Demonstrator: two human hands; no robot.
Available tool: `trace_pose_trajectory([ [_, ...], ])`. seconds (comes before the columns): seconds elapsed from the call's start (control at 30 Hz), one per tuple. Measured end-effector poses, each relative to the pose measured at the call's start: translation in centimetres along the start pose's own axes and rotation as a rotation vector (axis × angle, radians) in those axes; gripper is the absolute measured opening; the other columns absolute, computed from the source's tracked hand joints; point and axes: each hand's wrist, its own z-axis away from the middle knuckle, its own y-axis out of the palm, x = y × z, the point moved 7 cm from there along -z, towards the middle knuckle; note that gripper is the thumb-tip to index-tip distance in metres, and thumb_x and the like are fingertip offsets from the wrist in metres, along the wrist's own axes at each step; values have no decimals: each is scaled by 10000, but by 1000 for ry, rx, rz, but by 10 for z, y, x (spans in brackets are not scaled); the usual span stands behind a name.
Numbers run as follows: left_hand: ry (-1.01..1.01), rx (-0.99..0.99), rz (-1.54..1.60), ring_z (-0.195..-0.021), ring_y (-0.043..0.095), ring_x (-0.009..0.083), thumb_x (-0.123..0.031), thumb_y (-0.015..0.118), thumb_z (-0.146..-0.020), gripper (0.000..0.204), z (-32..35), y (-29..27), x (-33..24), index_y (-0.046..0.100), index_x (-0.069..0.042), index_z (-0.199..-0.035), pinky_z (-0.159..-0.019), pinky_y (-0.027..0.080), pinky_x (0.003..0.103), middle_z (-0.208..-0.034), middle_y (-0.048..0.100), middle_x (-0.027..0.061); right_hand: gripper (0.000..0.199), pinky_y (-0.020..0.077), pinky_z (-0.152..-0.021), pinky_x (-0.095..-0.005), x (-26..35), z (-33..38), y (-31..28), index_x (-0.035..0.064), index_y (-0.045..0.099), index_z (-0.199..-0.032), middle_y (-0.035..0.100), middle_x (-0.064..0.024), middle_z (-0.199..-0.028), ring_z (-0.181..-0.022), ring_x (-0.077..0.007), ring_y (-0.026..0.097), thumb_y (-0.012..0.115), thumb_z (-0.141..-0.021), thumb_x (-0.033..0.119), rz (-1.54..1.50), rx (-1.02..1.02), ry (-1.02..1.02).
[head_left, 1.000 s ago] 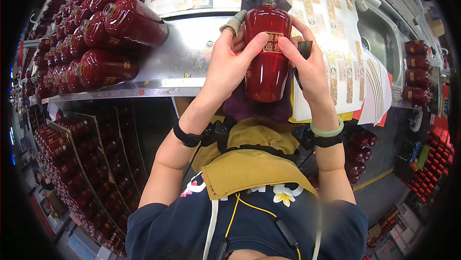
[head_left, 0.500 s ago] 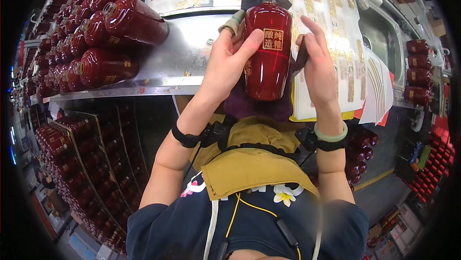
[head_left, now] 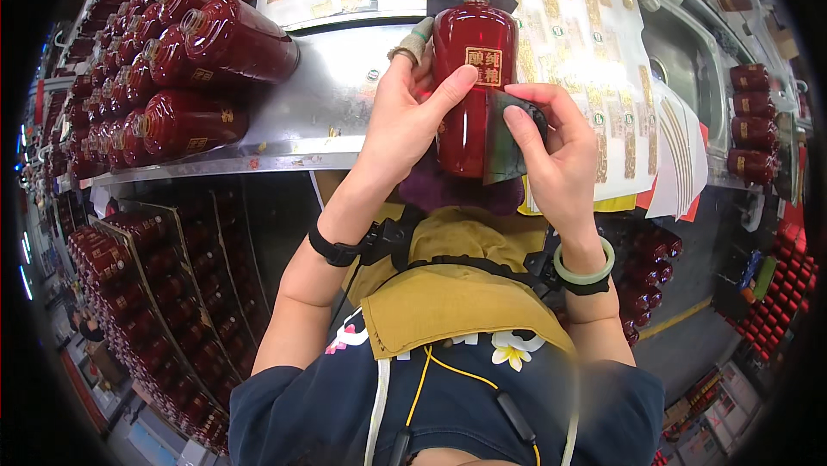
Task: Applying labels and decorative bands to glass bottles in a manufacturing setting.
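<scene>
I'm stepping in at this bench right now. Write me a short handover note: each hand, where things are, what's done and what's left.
Left hand: grip around the dark red glass bottle, thumb beside its small square gold label.
Right hand: holding a dark flat flexible card against the bottle's side.
Done: square label is on.
Left: any further label, not visible yet.
Labelled red bottles lie stacked on the steel bench; gold label sheets lie behind.

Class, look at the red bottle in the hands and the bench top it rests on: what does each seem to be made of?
Red bottle: probably glass, glossy and translucent, since light glows through its body and bright streaks run down it. Bench top: likely sheet metal, grey with a dull brushed sheen and a folded front edge.
</scene>
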Motion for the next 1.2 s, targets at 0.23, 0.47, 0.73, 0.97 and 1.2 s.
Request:
trace_pose_trajectory([
  [0.23, 13, -18, -15, -1315, 560, 224, -167, 751, -966, 802, 0, -1, -1, 274, 88, -1559, -1111, 471, 357, -1484, 508, 212, 175, 506, -750, -295, 2, 0, 0, 3, 700, -1080, 702, -104, -956, -828, -178, 660, 733, -913, 41, 99, -37, -87],
  [0.47, 19, -17, -14, -1293, 576, 218, -162, 750, -966, 786, -1, -1, 1, 289, 86, -1553, -1101, 478, 350, -1465, 526, 206, 178, 495, -734, -313, 4, 0, 1, 11, 701, -1072, 683, -109, -924, -808, -206, 648, 743, -902, 45, 127, -39, -112],
  [0.73, 17, -14, -29, -1364, 523, 240, -201, 720, -995, 777, -2, -11, 1, 275, 78, -1567, -1144, 433, 362, -1508, 491, 228, 178, 504, -853, -249, -8, -8, -11, -15, 674, -1172, 691, -10, -1058, -967, -77, 620, 651, -1001, 31, -292, 53, 71],
  [0.97, -36, -74, 0, -1391, 496, 234, -267, 645, -1046, 748, -2, -15, -1, 248, 71, -1581, -1154, 417, 356, -1521, 478, 250, 249, 401, -734, -193, -33, -36, -5, 18, 656, -1130, 567, 52, -902, -798, -35, 481, 711, -1006, 228, -383, 50, 231],
  [1.2, -30, -48, 47, -1275, 591, 204, -170, 691, -1012, 749, 0, 2, -1, 253, 46, -1581, -1071, 498, 346, -1444, 555, 206, 290, 355, -663, -191, -42, -36, 12, 69, 588, -973, 469, 82, -815, -740, -22, 403, 814, -931, 245, -299, 40, 239],
])
